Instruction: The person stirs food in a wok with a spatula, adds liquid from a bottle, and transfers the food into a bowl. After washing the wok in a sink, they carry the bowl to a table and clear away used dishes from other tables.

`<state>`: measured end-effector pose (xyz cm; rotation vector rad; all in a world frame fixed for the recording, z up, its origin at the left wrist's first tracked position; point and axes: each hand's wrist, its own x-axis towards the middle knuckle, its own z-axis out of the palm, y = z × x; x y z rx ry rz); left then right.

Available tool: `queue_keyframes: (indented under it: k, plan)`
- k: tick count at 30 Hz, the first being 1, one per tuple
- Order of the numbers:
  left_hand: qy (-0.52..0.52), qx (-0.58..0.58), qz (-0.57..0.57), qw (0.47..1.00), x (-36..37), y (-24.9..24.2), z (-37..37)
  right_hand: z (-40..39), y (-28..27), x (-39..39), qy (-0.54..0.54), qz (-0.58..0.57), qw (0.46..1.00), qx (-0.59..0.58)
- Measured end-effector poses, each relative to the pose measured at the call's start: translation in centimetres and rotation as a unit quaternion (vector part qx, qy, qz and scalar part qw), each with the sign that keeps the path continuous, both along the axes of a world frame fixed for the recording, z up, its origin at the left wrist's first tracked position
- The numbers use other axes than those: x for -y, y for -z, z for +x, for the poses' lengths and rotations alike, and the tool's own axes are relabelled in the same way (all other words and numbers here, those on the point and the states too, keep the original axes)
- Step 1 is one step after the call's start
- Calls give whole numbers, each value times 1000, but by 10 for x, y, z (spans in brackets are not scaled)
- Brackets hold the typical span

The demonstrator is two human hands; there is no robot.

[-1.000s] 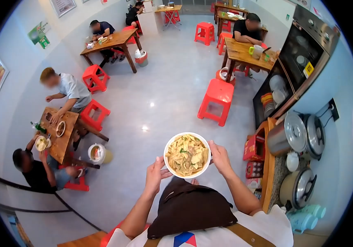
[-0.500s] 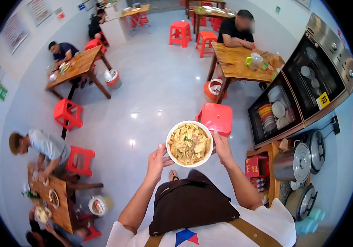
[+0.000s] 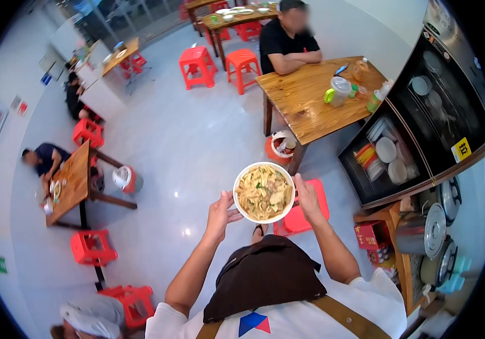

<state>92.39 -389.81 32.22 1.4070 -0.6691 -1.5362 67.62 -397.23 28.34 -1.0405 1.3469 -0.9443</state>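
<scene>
A white bowl (image 3: pixel 236 206) full of food is held out in front of me, level, between both hands. The food (image 3: pixel 265 192) looks like pale yellow strips with bits of meat and chopped green on top. My left hand (image 3: pixel 220 214) grips the bowl's left side, its fingers reaching under the rim. On the opposite side my right hand (image 3: pixel 307 198) holds the wall, thumb near the rim and fingers partly hidden. A red plastic stool (image 3: pixel 313 212) stands on the floor below and behind my right hand.
Ahead to the right, a person in black sits at a wooden table (image 3: pixel 304 121) bearing a jug (image 3: pixel 341 90) and bottles. A bin (image 3: pixel 279 148) stands by its leg. A dish cabinet (image 3: pixel 386 164) and large pots (image 3: pixel 423 229) line the right. Red stools (image 3: pixel 197 68) and another table (image 3: pixel 73 192) lie leftward.
The view has moved forward and turned, bringing the right-hand table closer. The red stool now lies nearer, beside my legs. Both hands keep hold of the bowl.
</scene>
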Motion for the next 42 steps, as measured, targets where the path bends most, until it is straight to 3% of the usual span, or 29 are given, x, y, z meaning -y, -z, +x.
queue_keyframes:
  k: [1,7,9,16,19,22,25,29,31,32,33,34,35,36,39,40,41,42]
  plan:
    - [16,-2,8,1000,29,4,2,-3,7,22,1,-6,999,-44]
    - [122,3,22,992,213,27,-4,-19,37,153,78,32,996,-24]
    - [162,3,31,986,284,49,-18,-32,41,197,128,78,988,45]
    - [273,32,61,960,507,114,-83,-64,96,343,292,101,949,58]
    - [332,32,79,939,579,155,-105,-74,131,390,345,140,928,24]
    - [349,32,106,930,644,185,-144,-94,145,439,375,202,902,73]
    - [371,31,59,926,688,219,-171,-104,171,470,421,199,881,81]
    - [405,56,108,906,727,225,-208,-126,197,495,455,221,857,97]
    - [398,16,107,911,735,242,-220,-133,211,497,472,223,849,87]
    - [437,42,107,892,745,264,-225,-146,246,494,475,221,843,120]
    - [440,27,63,895,749,325,-235,-152,268,499,470,217,841,157]
    - [441,11,19,897,753,383,-244,-144,243,504,466,202,839,198]
    - [441,3,83,893,748,310,-237,-138,221,506,456,189,836,239]
    - [480,61,8,875,752,306,-236,-140,223,507,442,185,845,236]
    - [490,108,27,864,754,313,-245,-150,221,499,422,263,856,139]
    - [497,122,53,857,751,307,-245,-149,220,498,434,234,854,165]
    - [468,37,27,883,745,319,-244,-147,222,496,444,206,851,192]
    - [444,-22,76,892,738,307,-239,-147,226,490,435,190,859,193]
